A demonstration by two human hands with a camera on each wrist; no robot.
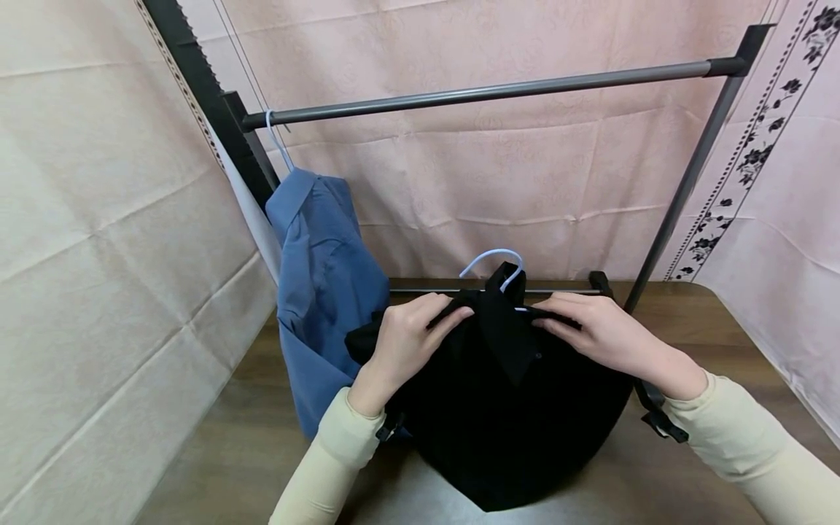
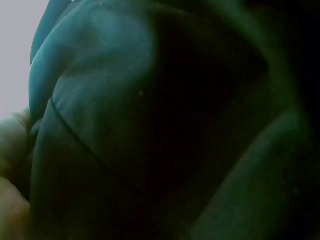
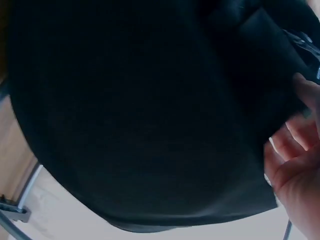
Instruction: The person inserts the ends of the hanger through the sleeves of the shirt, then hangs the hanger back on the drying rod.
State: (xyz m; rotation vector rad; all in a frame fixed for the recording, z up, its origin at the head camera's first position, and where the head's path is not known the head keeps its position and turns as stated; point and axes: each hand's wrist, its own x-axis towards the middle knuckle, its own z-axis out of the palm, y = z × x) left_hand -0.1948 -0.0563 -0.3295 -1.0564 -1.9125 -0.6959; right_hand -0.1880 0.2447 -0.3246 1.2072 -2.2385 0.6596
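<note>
A black collared shirt [image 1: 512, 415] hangs between the two hands in the head view, with a light blue hanger [image 1: 494, 252] whose hook stands up out of its collar. My left hand [image 1: 413, 332] pinches the shirt's shoulder left of the collar. On the other side my right hand [image 1: 593, 332] pinches the cloth edge, close to a bit of the hanger that shows there. Dark cloth fills most of the left wrist view, with part of the left hand [image 2: 12, 165] at its edge. The right wrist view has the right hand [image 3: 297, 160] at the shirt's edge.
A grey rail [image 1: 492, 92] on a black rack frame [image 1: 682, 182] crosses above the hands. At its left end a blue shirt [image 1: 321, 270] hangs from another light hanger [image 1: 278, 142]. Below lies a wooden surface [image 1: 262, 415]; pale cloth [image 1: 492, 175] covers the surroundings.
</note>
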